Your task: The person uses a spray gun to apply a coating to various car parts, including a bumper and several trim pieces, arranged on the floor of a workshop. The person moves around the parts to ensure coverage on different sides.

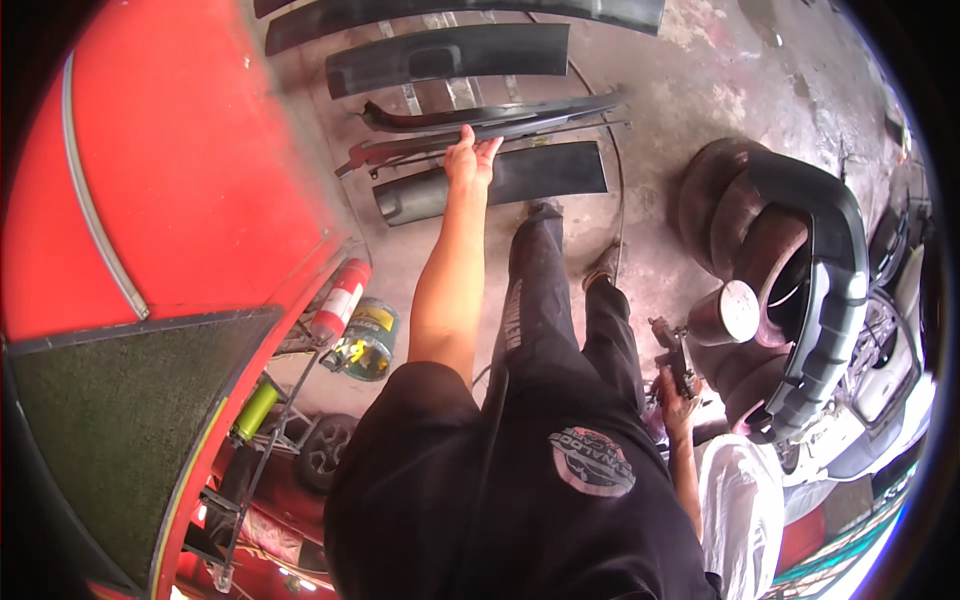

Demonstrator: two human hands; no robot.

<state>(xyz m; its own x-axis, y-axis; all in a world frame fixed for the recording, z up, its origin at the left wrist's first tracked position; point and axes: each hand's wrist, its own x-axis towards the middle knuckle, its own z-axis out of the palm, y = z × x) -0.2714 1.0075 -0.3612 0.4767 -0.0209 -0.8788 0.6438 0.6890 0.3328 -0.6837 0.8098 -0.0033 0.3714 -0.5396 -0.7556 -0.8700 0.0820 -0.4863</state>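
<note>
My left hand (470, 160) reaches forward over the floor, its fingers closed around a long, thin black trim strip (520, 126). A second black curved strip (430, 119) lies just beyond it. Nearer to me is a flat black panel (550, 172), and beyond the strips lies another wider black panel (480, 55). Low at my right side, my right hand (678, 398) is wrapped around the handle of a spray gun (678, 355). A round, light-topped cup (725, 313) sits at the gun's far end.
Stacked tires (715, 200) at right carry a curved black car part (845, 220). A large red panel (170, 150) fills the left. Beside it are a red cylinder (340, 300) and a dark bucket (368, 345). A hose (617, 170) crosses the concrete floor. White cloth (740, 510) hangs at lower right.
</note>
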